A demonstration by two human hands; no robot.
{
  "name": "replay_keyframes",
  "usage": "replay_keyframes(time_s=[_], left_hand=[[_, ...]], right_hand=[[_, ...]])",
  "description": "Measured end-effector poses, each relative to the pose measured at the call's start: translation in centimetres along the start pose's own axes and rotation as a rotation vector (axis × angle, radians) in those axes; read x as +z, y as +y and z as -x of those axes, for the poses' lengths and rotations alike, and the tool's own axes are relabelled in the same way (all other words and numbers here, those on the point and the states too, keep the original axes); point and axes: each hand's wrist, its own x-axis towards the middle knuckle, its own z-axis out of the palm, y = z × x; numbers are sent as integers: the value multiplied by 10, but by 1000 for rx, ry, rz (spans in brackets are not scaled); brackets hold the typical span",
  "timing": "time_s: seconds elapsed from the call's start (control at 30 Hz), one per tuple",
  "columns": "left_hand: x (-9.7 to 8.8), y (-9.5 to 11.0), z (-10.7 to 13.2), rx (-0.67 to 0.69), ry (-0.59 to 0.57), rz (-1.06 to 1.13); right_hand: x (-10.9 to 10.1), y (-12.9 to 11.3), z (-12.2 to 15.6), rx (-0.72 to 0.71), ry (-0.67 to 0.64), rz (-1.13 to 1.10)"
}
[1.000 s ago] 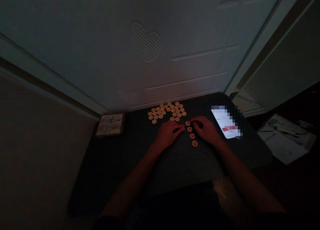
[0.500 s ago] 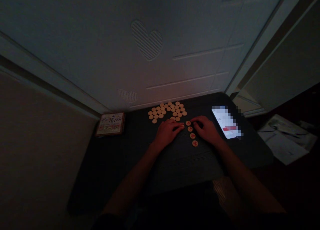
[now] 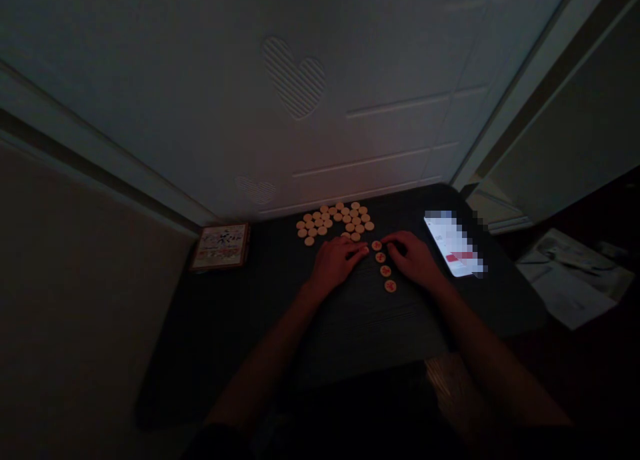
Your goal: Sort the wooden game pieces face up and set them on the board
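On a small dark table (image 3: 350, 320) lies a cluster of several round pale wooden discs (image 3: 336, 221), face down, near the far edge. A short column of discs with red marks (image 3: 383, 265) runs toward me between my hands. My left hand (image 3: 336, 263) lies flat on the table, fingers stretched toward the top of the column. My right hand (image 3: 413, 257) rests on the other side, its fingers curled by the upper red-marked discs. Whether either hand holds a disc is hidden in the dim light.
A lit phone (image 3: 454, 243) lies at the table's right. A small printed box (image 3: 221, 246) sits at the left edge. A white door with heart reliefs (image 3: 295, 77) stands right behind the table. Papers (image 3: 570, 277) lie on the floor at right.
My left hand has slid slightly forward toward the disc cluster. The right hand and the column of discs have barely moved.
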Motion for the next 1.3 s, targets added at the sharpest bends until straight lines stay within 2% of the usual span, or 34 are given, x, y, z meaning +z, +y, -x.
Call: replay_keyframes(time_s=[0.93,1.13,1.3], left_hand=[[13,-2,2,-122,123,144],[12,-6,6,-79,101,186],[3,-15,15,-17,63,211]], right_hand=[[0,2,0,3,-7,2],[0,0,0,16,-3,3],[-1,0,0,17,-5,-6]])
